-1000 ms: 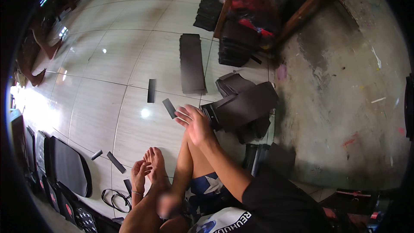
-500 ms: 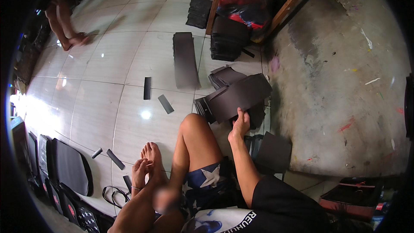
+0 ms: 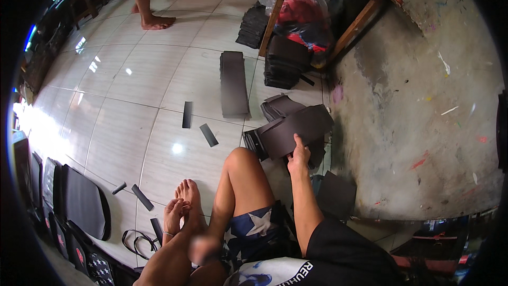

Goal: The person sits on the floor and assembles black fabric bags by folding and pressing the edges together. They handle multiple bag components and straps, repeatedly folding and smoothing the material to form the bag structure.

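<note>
My right hand (image 3: 299, 157) grips the near edge of a dark brown-black rectangular sheet (image 3: 299, 130), thumb on top and fingers underneath. That sheet lies over a loose pile of similar dark pieces (image 3: 283, 108), with a stack of narrow dark strips (image 3: 255, 142) by its left end. My left hand (image 3: 176, 213) rests beside my bare foot with its fingers curled together; whatever they may hold is too small to make out. Farther off, a neat stack of long dark sheets (image 3: 234, 87) lies on the tiles.
Small dark strips (image 3: 209, 135) are scattered over the tiled floor (image 3: 121, 111). Black padded panels (image 3: 84, 201) stand at the left. At the back are more dark stacks (image 3: 286, 63), a wooden-legged table (image 3: 275, 13) and another person's bare feet (image 3: 157, 22). A stained wall-like surface (image 3: 413, 127) bounds the right.
The other person's feet have moved to the right and farther back. My view has shifted slightly. My right hand stays on the sheet, and my left hand remains by my foot.
</note>
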`<state>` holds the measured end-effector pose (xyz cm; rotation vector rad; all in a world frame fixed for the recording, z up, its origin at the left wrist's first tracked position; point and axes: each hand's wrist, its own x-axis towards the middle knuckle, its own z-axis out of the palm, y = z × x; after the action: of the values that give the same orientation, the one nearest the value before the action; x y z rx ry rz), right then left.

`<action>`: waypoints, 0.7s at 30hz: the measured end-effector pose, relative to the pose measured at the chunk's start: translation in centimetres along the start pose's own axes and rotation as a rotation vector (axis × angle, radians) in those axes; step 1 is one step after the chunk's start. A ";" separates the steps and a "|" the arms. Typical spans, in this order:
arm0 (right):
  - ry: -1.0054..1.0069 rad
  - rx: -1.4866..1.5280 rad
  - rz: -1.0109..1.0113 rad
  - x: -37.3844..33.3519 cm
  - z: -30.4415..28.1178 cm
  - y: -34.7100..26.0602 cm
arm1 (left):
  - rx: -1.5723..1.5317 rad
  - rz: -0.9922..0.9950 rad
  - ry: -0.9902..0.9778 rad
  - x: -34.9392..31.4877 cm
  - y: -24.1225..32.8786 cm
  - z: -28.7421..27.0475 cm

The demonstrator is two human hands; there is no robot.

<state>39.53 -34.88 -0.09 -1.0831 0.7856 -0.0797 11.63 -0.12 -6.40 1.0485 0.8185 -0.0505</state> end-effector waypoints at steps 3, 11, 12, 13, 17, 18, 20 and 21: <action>0.035 -0.014 -0.003 -0.7 0.3 0.0 | -0.029 0.014 -0.008 0.2 -0.3 -0.3; 0.072 0.051 -0.148 0.7 1.1 -1.0 | -0.013 -0.012 0.015 -0.2 0.1 -0.1; 0.114 -0.002 -0.189 0.3 1.8 -1.3 | -0.011 -0.003 0.012 0.0 0.1 -0.2; 0.156 -0.055 -0.229 0.1 2.4 -1.4 | -0.010 0.006 0.009 0.1 0.0 -0.5; 0.040 -0.055 -0.163 2.3 0.3 -1.2 | -0.013 -0.005 0.000 -0.2 0.1 0.0; 0.028 -0.003 -0.096 1.2 0.9 -2.0 | -0.012 -0.008 0.007 -0.2 0.2 0.0; 0.010 0.093 -0.010 0.3 1.7 -3.2 | -0.009 -0.013 0.011 -0.1 0.4 0.0; -0.026 0.137 0.018 0.6 1.7 -3.5 | -0.004 -0.011 0.005 0.0 0.4 0.1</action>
<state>42.07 -35.58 2.81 -0.9456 0.7558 -0.1024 11.87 -0.01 -6.02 1.0407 0.8286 -0.0562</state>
